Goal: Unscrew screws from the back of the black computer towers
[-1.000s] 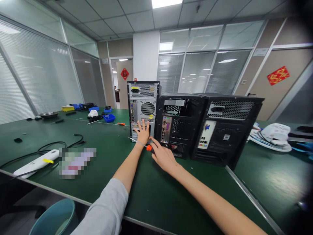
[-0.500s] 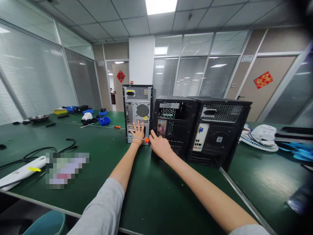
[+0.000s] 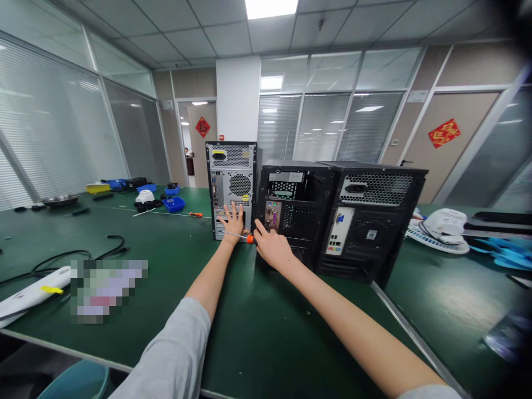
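Note:
My left hand (image 3: 233, 224) lies with fingers spread against the lower back of a silver-and-black computer tower (image 3: 240, 160). In my right hand (image 3: 272, 244) is a screwdriver (image 3: 250, 239) with an orange handle, most of it hidden by the fingers. Its thin shaft points left, passing at the wrist of my left hand toward the tower's lower left. I cannot make out what the tip touches. Just right of that tower, behind my right hand, stands a black computer case (image 3: 299, 213) with an open slot near its top.
Another black computer case (image 3: 374, 221) stands at the right. A second orange screwdriver (image 3: 195, 214) and blue trays (image 3: 173, 204) lie back left. A white power strip (image 3: 37, 293) and black cable (image 3: 112, 249) are at left. A white fan part (image 3: 446, 224) sits far right.
The view has shifted slightly, so everything appears a little further left. Both hands keep nearly the same places, the left spread on the tower and the right around the screwdriver.

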A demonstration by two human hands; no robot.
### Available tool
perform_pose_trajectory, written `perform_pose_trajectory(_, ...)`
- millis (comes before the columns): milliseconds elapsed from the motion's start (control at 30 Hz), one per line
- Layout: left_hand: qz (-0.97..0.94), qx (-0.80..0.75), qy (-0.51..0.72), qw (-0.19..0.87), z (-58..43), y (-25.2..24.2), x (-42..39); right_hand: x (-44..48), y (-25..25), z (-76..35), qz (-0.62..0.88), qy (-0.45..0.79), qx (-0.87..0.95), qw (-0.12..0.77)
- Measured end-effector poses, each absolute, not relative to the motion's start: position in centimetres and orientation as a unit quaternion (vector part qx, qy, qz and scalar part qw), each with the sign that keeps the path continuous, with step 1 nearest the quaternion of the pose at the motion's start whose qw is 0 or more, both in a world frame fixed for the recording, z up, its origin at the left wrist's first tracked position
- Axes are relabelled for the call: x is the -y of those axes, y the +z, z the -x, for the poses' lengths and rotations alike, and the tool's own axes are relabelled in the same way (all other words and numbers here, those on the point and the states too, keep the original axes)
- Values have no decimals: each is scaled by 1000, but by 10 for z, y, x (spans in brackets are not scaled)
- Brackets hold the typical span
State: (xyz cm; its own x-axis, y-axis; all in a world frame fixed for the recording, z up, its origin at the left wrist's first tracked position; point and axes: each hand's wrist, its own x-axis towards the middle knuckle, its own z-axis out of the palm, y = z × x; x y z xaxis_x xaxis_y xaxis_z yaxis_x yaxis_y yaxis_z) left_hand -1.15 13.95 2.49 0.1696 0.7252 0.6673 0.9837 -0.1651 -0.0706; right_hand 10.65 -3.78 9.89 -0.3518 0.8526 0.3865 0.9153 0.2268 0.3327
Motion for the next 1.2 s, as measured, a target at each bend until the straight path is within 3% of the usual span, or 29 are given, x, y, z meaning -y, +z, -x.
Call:
perform_pose_trajectory(767, 744, 583, -232, 229, 17, 37, -171, 36, 97, -115, 567, -245, 784, 55)
perform_pose_trajectory(1200, 793, 575, -163, 120, 33, 66, -166, 39, 98, -115, 565, -260, 781, 55)
